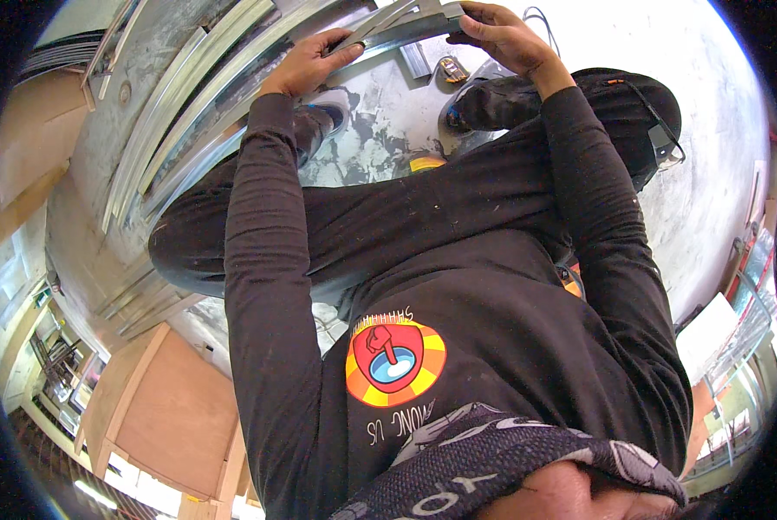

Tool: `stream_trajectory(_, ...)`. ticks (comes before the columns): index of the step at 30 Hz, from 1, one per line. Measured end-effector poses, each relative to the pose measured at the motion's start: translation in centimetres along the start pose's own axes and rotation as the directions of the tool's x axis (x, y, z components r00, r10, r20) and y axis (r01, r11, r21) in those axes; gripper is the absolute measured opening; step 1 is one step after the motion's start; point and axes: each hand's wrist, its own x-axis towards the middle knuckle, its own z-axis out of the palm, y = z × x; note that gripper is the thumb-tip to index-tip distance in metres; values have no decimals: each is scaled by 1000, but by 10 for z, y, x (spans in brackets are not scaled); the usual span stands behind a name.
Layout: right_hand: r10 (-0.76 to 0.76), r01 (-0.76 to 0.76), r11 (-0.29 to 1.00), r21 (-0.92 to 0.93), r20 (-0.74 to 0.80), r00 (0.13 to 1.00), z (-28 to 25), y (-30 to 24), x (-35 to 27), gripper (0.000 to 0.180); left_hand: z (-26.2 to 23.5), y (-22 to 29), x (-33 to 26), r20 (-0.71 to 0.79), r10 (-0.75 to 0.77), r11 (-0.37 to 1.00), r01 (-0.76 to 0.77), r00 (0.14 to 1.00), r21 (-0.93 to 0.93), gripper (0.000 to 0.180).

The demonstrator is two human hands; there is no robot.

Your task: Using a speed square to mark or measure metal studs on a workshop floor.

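A long grey metal channel (388, 30), a thin steel framing strip, lies across the top of the view, in front of your knees and just above the concrete floor (388, 113). Your left hand (315, 61) presses down on it, fingers spread flat along its upper edge, thumb under the strip, so the hand is closed around the metal. Your right hand (501, 35) grips the same strip further right, near its end, fingers curled over the top. Both arms wear long black sleeves and reach away from your body. To the left of the strip, a bundle of similar metal channels (180, 113) lies side by side on the floor, touching one another. Below your hands, your shoes (475, 104) stand on the paint-spattered floor, with your dark trousers bent at the knees. Plywood sheets (172, 407) lie at lower left.
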Motion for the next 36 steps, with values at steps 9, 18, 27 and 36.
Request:
stream_trajectory(9, 15, -15, 1000, -23, 1, 1000, 2, -1, 0, 57, 3, -5, 1, -18, -37, 999, 37, 999, 28, 47)
stream_trajectory(18, -148, -161, 768, -620, -416, 897, 5, -27, 2, 43, 29, -7, -2, -251, 104, 947, -19, 963, 320, 62)
stream_trajectory(27, -547, 46, 239, -970, -96, 831, 53, -34, -9, 23, 40, -10, 2, -291, 211, 907, -76, 933, 413, 59)
stream_trajectory(36, -366, -164, -47, -985, -136, 920, 54, -20, -5, 23, 42, -11, 1, -295, 206, 911, -73, 933, 406, 58)
